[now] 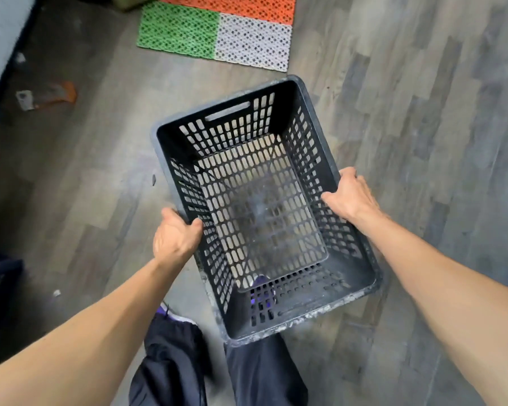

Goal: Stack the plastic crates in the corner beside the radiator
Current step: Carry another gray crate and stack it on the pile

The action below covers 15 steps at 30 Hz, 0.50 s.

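A black slotted plastic crate is held in the air in front of me, above the wood-look floor, its open top facing up and nothing inside. My left hand grips the rim of its left long side, thumb inside the wall. My right hand grips the rim of the right long side. The crate's rim is dusty and whitish at the near end. No radiator or other crate shows in this view.
A perforated mat of green, white and orange tiles lies on the floor ahead. A pale wall or panel runs along the left. Small litter lies near it. My dark trousers and purple shoe show below.
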Motion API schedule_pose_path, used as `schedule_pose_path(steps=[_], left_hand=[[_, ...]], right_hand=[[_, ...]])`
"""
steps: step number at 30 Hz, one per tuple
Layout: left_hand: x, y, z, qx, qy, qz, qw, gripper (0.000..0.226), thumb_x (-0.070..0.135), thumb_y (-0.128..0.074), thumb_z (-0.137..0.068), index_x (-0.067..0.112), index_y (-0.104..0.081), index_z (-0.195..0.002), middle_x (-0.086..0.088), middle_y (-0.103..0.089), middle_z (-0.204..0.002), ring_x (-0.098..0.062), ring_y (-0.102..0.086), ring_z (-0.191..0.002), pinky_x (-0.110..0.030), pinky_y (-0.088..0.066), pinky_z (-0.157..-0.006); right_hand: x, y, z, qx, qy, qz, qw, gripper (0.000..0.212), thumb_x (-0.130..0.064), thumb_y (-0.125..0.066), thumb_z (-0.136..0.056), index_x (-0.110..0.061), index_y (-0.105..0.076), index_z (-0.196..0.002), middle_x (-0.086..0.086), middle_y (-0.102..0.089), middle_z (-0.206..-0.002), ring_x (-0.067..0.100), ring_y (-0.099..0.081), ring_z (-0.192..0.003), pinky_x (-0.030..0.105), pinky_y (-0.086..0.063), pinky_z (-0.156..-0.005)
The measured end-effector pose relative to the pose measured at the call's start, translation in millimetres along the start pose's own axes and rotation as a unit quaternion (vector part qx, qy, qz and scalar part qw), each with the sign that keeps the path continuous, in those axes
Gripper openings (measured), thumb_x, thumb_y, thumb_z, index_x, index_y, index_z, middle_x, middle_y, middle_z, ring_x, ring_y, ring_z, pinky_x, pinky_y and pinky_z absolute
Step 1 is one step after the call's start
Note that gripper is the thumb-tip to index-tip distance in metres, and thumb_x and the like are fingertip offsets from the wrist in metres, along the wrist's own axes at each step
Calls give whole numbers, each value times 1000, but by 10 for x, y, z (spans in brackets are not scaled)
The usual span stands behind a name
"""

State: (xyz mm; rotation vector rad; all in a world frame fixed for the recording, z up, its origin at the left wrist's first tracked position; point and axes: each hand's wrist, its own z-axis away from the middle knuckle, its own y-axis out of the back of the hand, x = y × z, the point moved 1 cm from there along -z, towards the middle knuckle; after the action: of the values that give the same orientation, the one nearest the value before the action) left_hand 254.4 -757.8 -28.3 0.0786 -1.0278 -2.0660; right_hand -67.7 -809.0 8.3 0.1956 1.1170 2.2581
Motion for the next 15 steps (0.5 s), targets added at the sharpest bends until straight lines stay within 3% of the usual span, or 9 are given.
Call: schedule_pose_path(steps=[6, 12, 15], left_hand=[[-673, 967, -30, 41, 23, 6, 999, 33, 34, -57, -86, 11, -46, -107, -14, -63, -100, -32, -54, -86, -38, -44, -79], [-1542, 2031, 156, 88, 84, 54, 991, 21, 31, -57, -85, 15, -55, -99, -10, -66, -102, -29, -53, -88, -35, -42, -79], [-2051, 2608, 313, 108, 121, 83, 983, 20, 34, -58, -84, 19, -57, -97, -9, -67, -107, -32, -60, -99, -37, -46, -85]], right_hand=[[-801, -269, 634, -23, 36, 43, 998, 55, -22, -63, -88, -1, -38, -132, 21, -52, -129, 40, -54, -117, 44, -46, -95], [-1692, -520, 1415, -30, 113, 75, 990, 33, -14, -56, -85, -2, -46, -113, 18, -63, -107, 39, -63, -97, 46, -53, -83], [-2222, -613, 1842, -47, 150, 97, 983, 29, -18, -53, -80, -4, -50, -106, 17, -65, -100, 39, -64, -90, 45, -54, -79]])
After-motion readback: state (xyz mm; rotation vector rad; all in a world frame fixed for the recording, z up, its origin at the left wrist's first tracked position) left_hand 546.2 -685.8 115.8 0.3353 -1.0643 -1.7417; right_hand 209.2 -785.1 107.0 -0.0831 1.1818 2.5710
